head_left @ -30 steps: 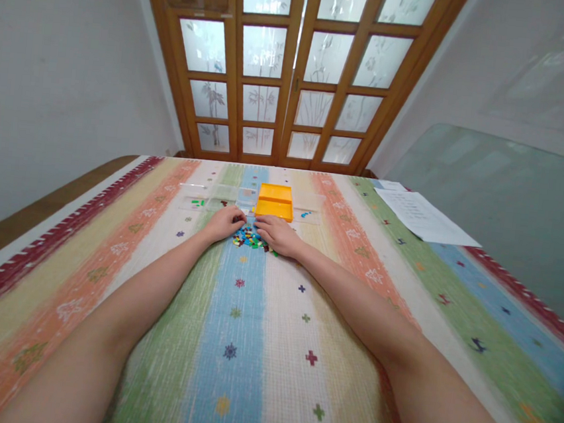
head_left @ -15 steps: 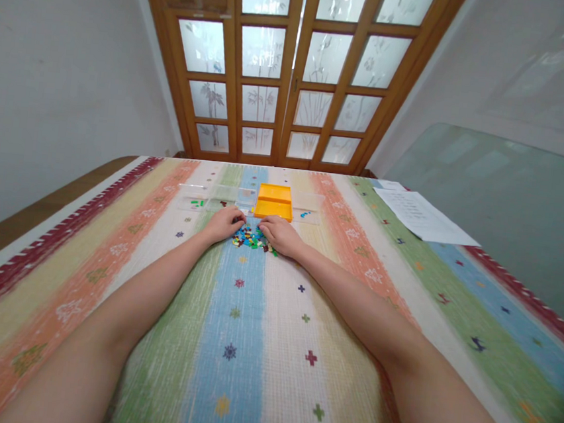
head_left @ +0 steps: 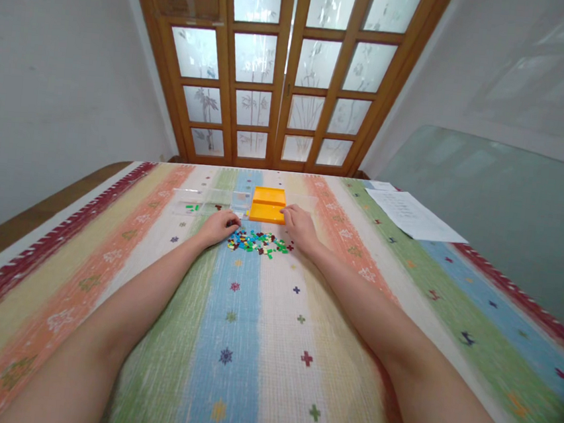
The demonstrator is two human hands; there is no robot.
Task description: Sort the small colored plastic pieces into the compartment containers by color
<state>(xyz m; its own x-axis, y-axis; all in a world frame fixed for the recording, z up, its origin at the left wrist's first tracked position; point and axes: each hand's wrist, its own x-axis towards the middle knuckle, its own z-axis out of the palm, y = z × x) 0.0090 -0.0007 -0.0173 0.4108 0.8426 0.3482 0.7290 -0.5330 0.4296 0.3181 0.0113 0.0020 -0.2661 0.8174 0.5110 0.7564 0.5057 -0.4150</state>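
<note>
A pile of small coloured building bricks (head_left: 258, 241) in green, blue, yellow and dark red is spread on the tablecloth. My left hand (head_left: 220, 227) rests at the pile's left edge, its fingers curled together; whatever they may hold is too small to see. My right hand (head_left: 301, 229) is beside the right front corner of the open orange box (head_left: 268, 213), with fingertips pinched; any piece in them cannot be made out. A clear plastic tray (head_left: 206, 194) left of the box has a few green and dark red pieces inside. My right hand partly covers another clear tray (head_left: 307, 201).
The striped tablecloth (head_left: 242, 367) covers the table. Sheets of printed paper (head_left: 414, 214) lie at the right rear. Beyond the table stand wooden doors with glass panes (head_left: 254, 109), and a pale green glass panel (head_left: 501, 213) leans at the right.
My right hand has moved right, off the pile to the orange box's right corner, uncovering more bricks. My left hand stays at the pile's left edge. The camera view has shifted slightly.
</note>
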